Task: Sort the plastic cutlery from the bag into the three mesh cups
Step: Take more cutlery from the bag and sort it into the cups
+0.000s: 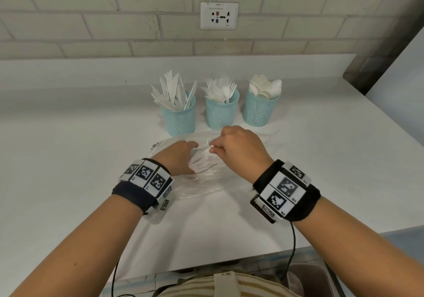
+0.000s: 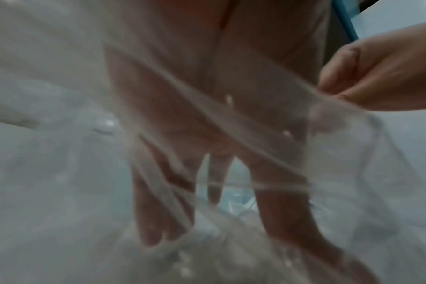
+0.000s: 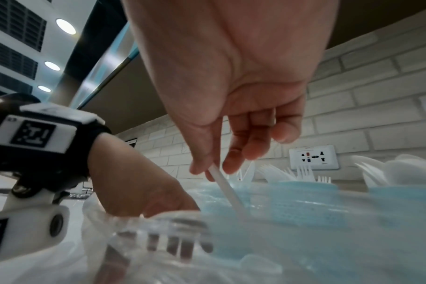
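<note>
From the head view, a clear, crinkled plastic bag (image 1: 202, 182) lay flat on the smooth white counter (image 1: 68, 150), just in front of three pale blue mesh cups standing in a row near the brick wall (image 1: 91, 21). The left cup (image 1: 180, 120) held white plastic knives, the middle cup (image 1: 222, 114) forks, the right cup (image 1: 260, 111) spoons — all standing with handles down. The left hand (image 1: 179, 159) was pushed into the bag's mouth, fingers under the film beside a fork (image 1: 202, 164) lying inside. The right hand (image 1: 238, 150) hovered over the bag, thumb and fingertips pinched on the end of a thin white handle (image 1: 212, 146). Bare counter stretched wide to the left and right of the bag; the near edge ran just ahead of the person's torso. A wall socket (image 1: 219, 15) sat above the cups. From the left wrist view, blurred and veiled by creased film, the left hand's fingers (image 2: 156, 211) lay straight and slightly spread inside the bag, gripping nothing I could make out; the right hand (image 2: 377, 76) nipped the film or handle at the upper right — which, I could not tell. From the right wrist view, the right hand's thumb and forefinger clamped a slim, straight white handle (image 3: 227, 190) that slanted down into the bag (image 3: 304, 240), the blue mesh showing through the glossy film, with fork tines (image 3: 173, 244) visible under it beside the left hand (image 3: 139, 186).
</note>
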### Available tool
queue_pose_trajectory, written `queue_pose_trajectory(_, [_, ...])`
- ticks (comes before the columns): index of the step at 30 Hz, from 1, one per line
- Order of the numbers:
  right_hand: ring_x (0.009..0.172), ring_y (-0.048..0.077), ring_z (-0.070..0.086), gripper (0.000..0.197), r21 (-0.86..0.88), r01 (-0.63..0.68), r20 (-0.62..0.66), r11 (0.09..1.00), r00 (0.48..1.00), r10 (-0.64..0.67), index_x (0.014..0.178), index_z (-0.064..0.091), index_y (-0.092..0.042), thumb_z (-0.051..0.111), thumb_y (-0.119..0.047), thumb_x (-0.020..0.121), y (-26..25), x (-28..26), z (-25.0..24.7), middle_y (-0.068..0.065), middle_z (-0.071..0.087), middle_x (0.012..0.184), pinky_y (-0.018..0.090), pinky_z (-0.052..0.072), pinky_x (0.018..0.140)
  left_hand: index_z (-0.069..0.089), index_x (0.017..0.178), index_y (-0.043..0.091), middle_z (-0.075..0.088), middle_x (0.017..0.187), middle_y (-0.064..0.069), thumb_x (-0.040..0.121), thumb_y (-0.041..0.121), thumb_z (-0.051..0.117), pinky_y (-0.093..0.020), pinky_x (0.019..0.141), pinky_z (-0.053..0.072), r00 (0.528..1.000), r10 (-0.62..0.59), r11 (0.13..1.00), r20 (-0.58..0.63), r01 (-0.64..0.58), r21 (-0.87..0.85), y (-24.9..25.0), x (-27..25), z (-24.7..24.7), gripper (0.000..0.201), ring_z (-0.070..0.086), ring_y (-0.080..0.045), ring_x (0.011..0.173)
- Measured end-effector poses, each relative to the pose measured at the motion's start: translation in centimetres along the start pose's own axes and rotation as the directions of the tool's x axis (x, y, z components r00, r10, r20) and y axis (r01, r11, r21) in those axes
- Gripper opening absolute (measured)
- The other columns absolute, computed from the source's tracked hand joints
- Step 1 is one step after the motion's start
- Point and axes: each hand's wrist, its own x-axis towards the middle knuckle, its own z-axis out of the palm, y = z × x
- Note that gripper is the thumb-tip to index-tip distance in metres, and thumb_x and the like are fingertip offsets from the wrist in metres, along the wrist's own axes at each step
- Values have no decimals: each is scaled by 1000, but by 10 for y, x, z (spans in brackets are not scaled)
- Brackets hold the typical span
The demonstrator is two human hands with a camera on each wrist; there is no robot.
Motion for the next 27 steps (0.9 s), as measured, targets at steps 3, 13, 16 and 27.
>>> queue_pose_trajectory(3, [97, 22, 58, 31, -14, 35, 7, 999, 999, -35, 108, 70, -21, 50, -40, 93, -8, 9, 4, 3, 64, 101, 29, 36, 72, 41, 137, 15, 52, 127, -9, 72, 22, 80, -29, 92, 42, 998, -38, 997, -40, 40, 61, -4, -3, 0, 77, 54, -24, 113])
queue_pose_trajectory(13, [100, 17, 61, 32, 232, -141, 288, 962, 955, 70, 118, 64, -23, 64, -30, 86, 2, 9, 21, -2, 69, 107, 25, 41, 85, 66, 108, 16, 58, 85, 7, 80, 21, 72, -21, 71, 39, 979, 2, 999, -203, -13, -51, -4, -2, -4, 29, 54, -11, 79])
queue_pose_trajectory(16, [108, 20, 58, 30, 109, -213, 348, 971, 923, 163, 116, 64, -22, 62, -27, 87, 21, 9, 20, 2, 66, 115, 28, 41, 92, 67, 104, 15, 60, 88, 4, 78, 27, 74, -23, 72, 43, 967, 3, 990, -253, -39, -138, -3, 0, -7, 29, 54, -12, 77])
queue_pose_trajectory(27, [111, 24, 58, 35, 50, -203, 405, 978, 899, 166, 118, 63, -12, 65, -18, 84, 28, 12, 40, 8, 64, 117, 28, 43, 92, 38, 136, 13, 41, 134, -10, 67, 65, 70, -38, 98, 37, 998, -38, 987, 45, 30, 160, 23, 15, 13, 93, 43, -27, 123])
